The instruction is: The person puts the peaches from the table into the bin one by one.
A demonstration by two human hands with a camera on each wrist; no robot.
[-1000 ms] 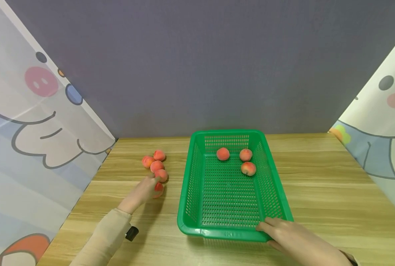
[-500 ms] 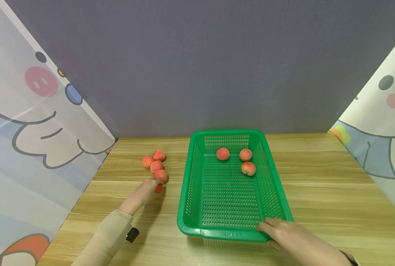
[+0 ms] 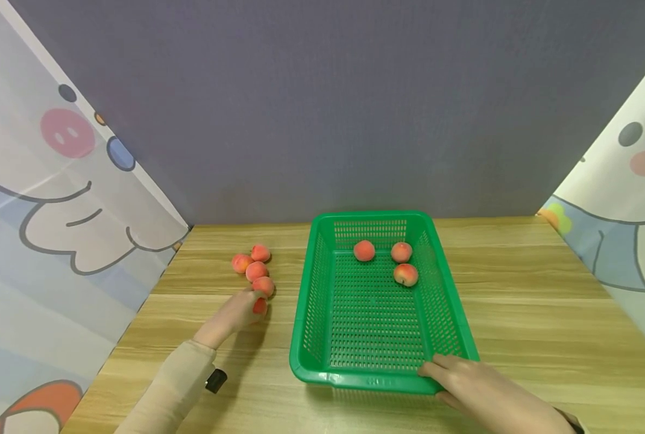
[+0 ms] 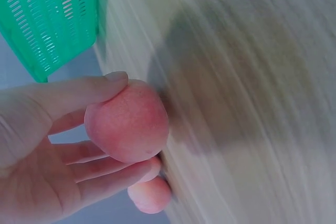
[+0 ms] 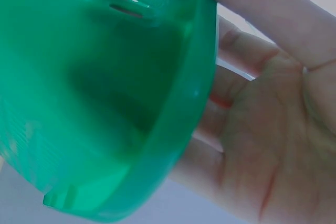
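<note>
- Left hand closed around a peach, thumb on top and fingers below, at the near end of a row of peaches on the table, left of the basket.
- Right hand clamped on the basket's near right corner, thumb over the rim and fingers under, as seen from the right wrist.
- Three peaches already lying toward the far end of the basket.
- Held only by fingertips in the left wrist view, so likely to slip out on the lift and roll across the table.
- Next peach touching or just beside the held one; likely nudged by the knuckles on pulling away, then the row scattered toward the table's left edge.
- Carried too low, could have struck the basket's left wall and dropped outside.
- Released from too high, could have bounced on the mesh floor or knocked the three inside.
- Grip on the corner loosened, basket could have slid on the smooth wood when hit.
</note>
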